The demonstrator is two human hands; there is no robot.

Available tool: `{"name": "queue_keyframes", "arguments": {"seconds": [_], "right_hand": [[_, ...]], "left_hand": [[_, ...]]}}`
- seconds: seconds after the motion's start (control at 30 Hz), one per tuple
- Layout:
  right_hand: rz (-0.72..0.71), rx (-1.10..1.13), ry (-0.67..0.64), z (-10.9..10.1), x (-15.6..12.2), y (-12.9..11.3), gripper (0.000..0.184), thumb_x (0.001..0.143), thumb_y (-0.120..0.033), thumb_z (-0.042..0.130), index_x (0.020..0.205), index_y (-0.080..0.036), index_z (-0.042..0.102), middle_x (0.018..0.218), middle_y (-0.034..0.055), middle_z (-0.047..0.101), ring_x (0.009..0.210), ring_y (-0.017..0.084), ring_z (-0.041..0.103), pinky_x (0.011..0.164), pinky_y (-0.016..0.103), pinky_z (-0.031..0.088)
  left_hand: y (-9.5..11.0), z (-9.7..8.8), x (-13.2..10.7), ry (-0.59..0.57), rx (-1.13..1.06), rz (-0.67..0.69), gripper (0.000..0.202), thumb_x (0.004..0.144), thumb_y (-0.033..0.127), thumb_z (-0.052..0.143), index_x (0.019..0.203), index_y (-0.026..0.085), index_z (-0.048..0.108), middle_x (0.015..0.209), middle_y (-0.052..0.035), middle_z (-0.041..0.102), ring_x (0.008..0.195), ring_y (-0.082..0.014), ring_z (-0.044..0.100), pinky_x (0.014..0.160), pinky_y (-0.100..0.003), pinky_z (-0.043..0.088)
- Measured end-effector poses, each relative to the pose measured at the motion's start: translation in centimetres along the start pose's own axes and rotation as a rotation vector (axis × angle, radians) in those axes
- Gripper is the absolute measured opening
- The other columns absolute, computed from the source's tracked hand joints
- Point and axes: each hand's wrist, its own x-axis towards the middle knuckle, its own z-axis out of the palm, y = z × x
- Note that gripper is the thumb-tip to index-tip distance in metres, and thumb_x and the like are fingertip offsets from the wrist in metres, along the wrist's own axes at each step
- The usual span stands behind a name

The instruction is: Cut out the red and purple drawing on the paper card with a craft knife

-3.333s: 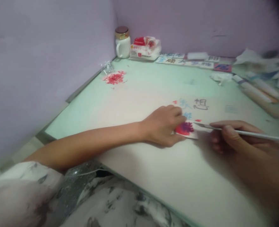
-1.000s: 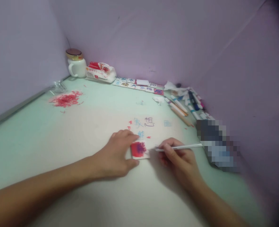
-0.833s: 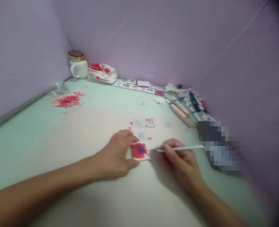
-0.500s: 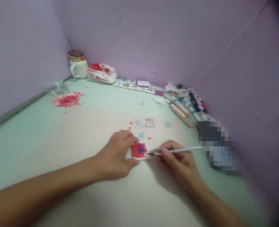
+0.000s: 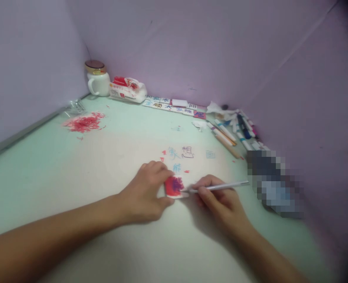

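Note:
My left hand [image 5: 148,190] grips a small white block [image 5: 170,185] between thumb and fingers, pressing it on the table. The block's top is mostly red, with a purple character toward its right side and a pale strip along the right edge. Between the thumb and fingers of my right hand [image 5: 218,196] lies a slender silver craft knife [image 5: 228,185], slanting up to the right. Its thin tip meets the block's top beside the purple character. Light blue and purple characters [image 5: 187,152] are written on the table just beyond the block, with a few red scraps around them.
A pile of red shavings [image 5: 85,122] lies at the left. Along the back stand a white lidded mug [image 5: 100,84], a pack of wipes [image 5: 128,91] and rows of lettered tiles [image 5: 174,108]. Markers and pencils [image 5: 225,135] lie at right, near a blurred-out object [image 5: 274,184].
The knife tip has moved slightly left onto the block, and my right fingers have shifted a little left with it. My left hand and the block stay in place.

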Motion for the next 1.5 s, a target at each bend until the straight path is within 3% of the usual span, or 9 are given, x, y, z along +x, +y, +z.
{"name": "queue_keyframes", "arguments": {"seconds": [0.2, 0.5, 0.67, 0.83, 0.93, 1.0, 1.07, 1.3, 1.5], "right_hand": [[-0.068, -0.096, -0.015, -0.1, 0.1, 0.1, 0.031, 0.086, -0.047, 0.053, 0.079, -0.018, 0.062, 0.061, -0.0003, 0.054, 0.054, 0.012, 0.046, 0.049, 0.022, 0.036], [-0.001, 0.079, -0.003, 0.0, 0.2, 0.4, 0.029, 0.086, -0.047, 0.056, 0.078, -0.019, 0.059, 0.056, -0.003, 0.05, 0.051, 0.01, 0.042, 0.047, 0.021, 0.031], [0.018, 0.131, 0.083, 0.1, 0.3, 0.3, 0.029, 0.085, -0.046, 0.057, 0.077, -0.018, 0.06, 0.054, -0.0028, 0.051, 0.05, 0.009, 0.043, 0.047, 0.021, 0.031], [0.006, 0.145, 0.082, 0.0, 0.5, 0.2, 0.031, 0.084, -0.048, 0.058, 0.078, -0.018, 0.06, 0.053, -0.0026, 0.052, 0.048, 0.009, 0.043, 0.046, 0.021, 0.03], [0.021, 0.141, 0.084, 0.0, 0.6, -0.2, 0.034, 0.081, -0.051, 0.06, 0.075, -0.018, 0.058, 0.053, -0.0031, 0.05, 0.047, 0.009, 0.041, 0.045, 0.021, 0.03], [0.036, 0.158, 0.085, 0.2, 0.6, -0.6, 0.036, 0.079, -0.054, 0.06, 0.072, -0.018, 0.056, 0.052, -0.0041, 0.048, 0.046, 0.008, 0.039, 0.044, 0.021, 0.03], [0.042, 0.189, 0.073, 0.3, 0.7, -0.8, 0.038, 0.077, -0.056, 0.06, 0.072, -0.019, 0.055, 0.051, -0.0055, 0.046, 0.045, 0.008, 0.036, 0.044, 0.021, 0.03], [0.042, 0.205, 0.038, 0.4, 1.0, -0.8, 0.035, 0.076, -0.054, 0.06, 0.074, -0.019, 0.055, 0.053, -0.0058, 0.045, 0.047, 0.008, 0.038, 0.046, 0.02, 0.032], [0.027, 0.113, 0.074, -0.1, 0.5, -0.8, 0.027, 0.076, -0.046, 0.062, 0.076, -0.019, 0.062, 0.056, -0.0039, 0.049, 0.05, 0.009, 0.042, 0.048, 0.021, 0.035]], "left_hand": [[-0.1, 0.2, 0.0, 0.011, 0.005, 0.012, 0.032, 0.069, 0.024, 0.065, 0.1, 0.017, 0.06, 0.099, -0.0077, 0.056, 0.094, -0.0243, 0.049, 0.086, -0.042, 0.039], [0.2, 0.0, 0.0, 0.003, 0.102, -0.008, 0.037, 0.069, 0.03, 0.07, 0.102, 0.017, 0.058, 0.096, -0.0081, 0.057, 0.091, -0.0247, 0.051, 0.082, -0.041, 0.04], [0.3, 0.7, -0.6, 0.098, 0.287, 0.037, 0.053, 0.074, 0.044, 0.068, 0.113, 0.013, 0.052, 0.086, -0.0081, 0.064, 0.078, -0.0248, 0.056, 0.073, -0.039, 0.043], [0.4, 0.7, -1.2, 0.147, 0.276, 0.083, 0.055, 0.079, 0.047, 0.061, 0.118, 0.01, 0.051, 0.07, -0.0042, 0.062, 0.061, -0.0214, 0.056, 0.064, -0.038, 0.046], [0.4, 0.3, -1.2, 0.196, 0.231, 0.158, 0.05, 0.079, 0.04, 0.06, 0.119, 0.01, 0.05, 0.091, -0.0114, 0.062, 0.083, -0.0257, 0.058, 0.074, -0.041, 0.047], [0.1, 0.1, -1.0, 0.205, 0.225, 0.215, 0.049, 0.08, 0.034, 0.058, 0.123, 0.012, 0.047, 0.114, -0.0159, 0.055, 0.104, -0.0299, 0.052, 0.086, -0.045, 0.044], [-0.4, 0.2, -0.9, 0.164, 0.235, 0.243, 0.049, 0.082, 0.03, 0.055, 0.128, 0.015, 0.043, 0.124, -0.0153, 0.049, 0.114, -0.0311, 0.046, 0.093, -0.047, 0.041], [-1.9, 0.6, -0.4, 0.097, 0.234, 0.323, 0.039, 0.083, 0.025, 0.052, 0.122, 0.021, 0.048, 0.12, -0.0087, 0.055, 0.111, -0.0282, 0.049, 0.092, -0.043, 0.041], [-0.8, 0.5, -0.2, 0.099, 0.214, 0.232, 0.032, 0.083, 0.024, 0.052, 0.114, 0.017, 0.053, 0.111, -0.0108, 0.057, 0.104, -0.0271, 0.051, 0.09, -0.044, 0.041]]}}
